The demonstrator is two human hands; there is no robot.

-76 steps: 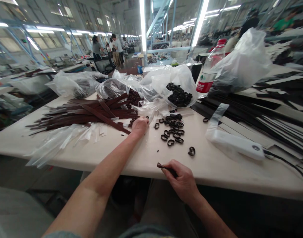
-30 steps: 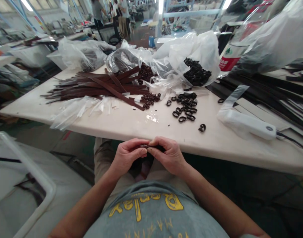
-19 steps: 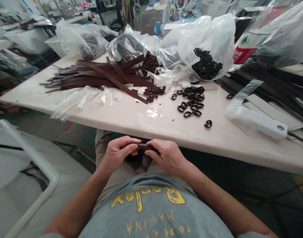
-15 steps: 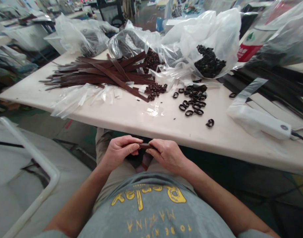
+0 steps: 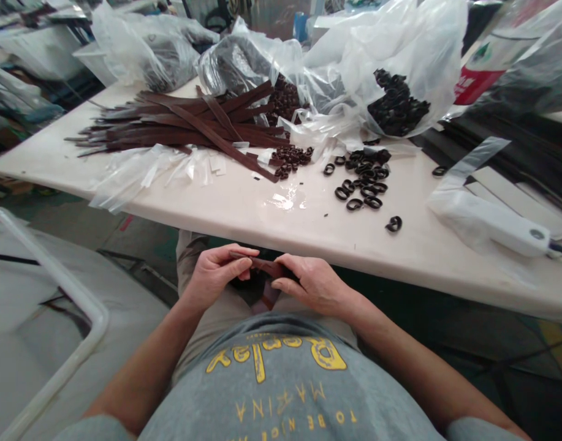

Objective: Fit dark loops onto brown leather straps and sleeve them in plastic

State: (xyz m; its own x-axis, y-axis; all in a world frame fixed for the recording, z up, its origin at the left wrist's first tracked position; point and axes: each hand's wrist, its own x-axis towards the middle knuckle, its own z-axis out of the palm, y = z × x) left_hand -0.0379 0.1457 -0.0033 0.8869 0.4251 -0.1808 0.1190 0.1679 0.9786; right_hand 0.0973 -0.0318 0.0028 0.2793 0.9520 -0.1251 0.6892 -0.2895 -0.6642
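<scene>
Over my lap, below the edge of the table [image 5: 244,211], both hands pinch one dark brown strap [image 5: 261,266]. My left hand [image 5: 215,274] grips its left end, fingers closed over it. My right hand [image 5: 311,283] holds it a little to the right, and the strap's tail hangs down between my knees. A small brown loop may sit on the strap between my fingers, but I cannot make it out. On the table lie a heap of brown straps [image 5: 184,125], a small pile of brown loops [image 5: 290,158] and scattered black loops [image 5: 361,184].
Clear plastic bags [image 5: 391,67] with more loops stand at the back of the table, with plastic scraps [image 5: 138,174] at the front left. A white hand tool [image 5: 496,223] with a cable lies at the right beside black strips [image 5: 515,159]. A white bin rim [image 5: 55,269] is at my left.
My left hand left the brown loops on the table and joined my right hand at my lap. Since then the strap has slid leftward between my fingers, with my head tilted further down.
</scene>
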